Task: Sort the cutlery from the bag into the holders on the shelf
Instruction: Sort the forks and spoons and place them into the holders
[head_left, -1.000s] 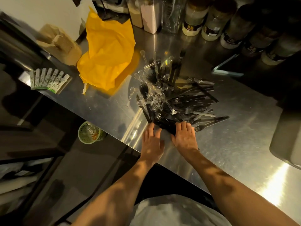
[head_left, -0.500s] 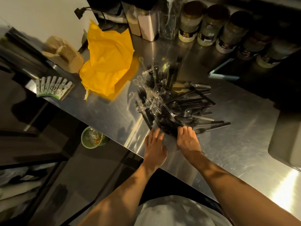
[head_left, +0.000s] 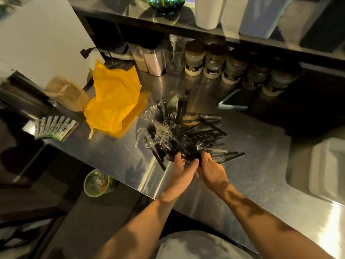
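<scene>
Curling around black handles at the six o'clock edge of the heap of black and clear plastic cutlery, the person's left hand and right hand gripped side by side over the shiny steel counter, the crumpled yellow plastic bag lying at ten o'clock.

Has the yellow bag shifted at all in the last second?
No. The yellow bag still lies between the brown paper bag and the cutlery pile.

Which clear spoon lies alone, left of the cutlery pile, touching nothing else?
The spoon on bare counter between the pile and the yellow bag, bowl pointing away; the other clear spoons overlap within it.
</scene>
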Demonstrator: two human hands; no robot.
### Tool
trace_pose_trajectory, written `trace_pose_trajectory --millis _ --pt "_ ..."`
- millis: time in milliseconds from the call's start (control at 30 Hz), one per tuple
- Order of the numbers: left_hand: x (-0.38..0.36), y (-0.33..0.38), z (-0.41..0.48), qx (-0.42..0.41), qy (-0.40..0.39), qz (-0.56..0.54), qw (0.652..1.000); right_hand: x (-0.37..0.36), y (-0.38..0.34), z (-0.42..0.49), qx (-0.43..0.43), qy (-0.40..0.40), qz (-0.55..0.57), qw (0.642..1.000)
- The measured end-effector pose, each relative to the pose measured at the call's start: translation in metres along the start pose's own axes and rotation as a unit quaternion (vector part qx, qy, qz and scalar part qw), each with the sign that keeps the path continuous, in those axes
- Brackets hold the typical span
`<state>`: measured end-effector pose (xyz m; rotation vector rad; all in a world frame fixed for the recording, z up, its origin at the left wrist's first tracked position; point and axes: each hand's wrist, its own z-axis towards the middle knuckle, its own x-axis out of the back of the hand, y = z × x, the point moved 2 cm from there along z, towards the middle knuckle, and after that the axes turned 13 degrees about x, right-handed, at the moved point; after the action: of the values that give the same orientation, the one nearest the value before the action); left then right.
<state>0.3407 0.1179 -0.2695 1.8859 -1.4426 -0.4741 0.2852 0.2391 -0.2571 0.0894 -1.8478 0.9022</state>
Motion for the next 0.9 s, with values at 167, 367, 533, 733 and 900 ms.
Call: trace_pose_trajectory --millis 167,367,533,733,900 --pt "-0.022 0.041 0.004 0.112 -0.029 -0.204 0.972 0.017 -0.012 0.006 0.01 0.007 0.009 1.0" --pt "-0.024 0.075 0.008 0.152 -0.042 -0.271 0.95 0.031 -0.018 0.012 -0.056 0.068 0.112 0.99" --pt "-0.028 0.102 0.021 0.154 -0.066 -0.285 0.944 0.045 -0.017 0.017 -0.156 0.131 0.213 0.956" --pt "-0.012 0.142 0.029 0.143 -0.105 -0.344 0.922 0.053 -0.015 0.018 -0.156 0.143 0.346 0.914" --pt "0.002 0.157 0.037 0.146 -0.177 -0.369 0.901 0.052 -0.031 0.007 -0.206 0.262 0.559 0.759"
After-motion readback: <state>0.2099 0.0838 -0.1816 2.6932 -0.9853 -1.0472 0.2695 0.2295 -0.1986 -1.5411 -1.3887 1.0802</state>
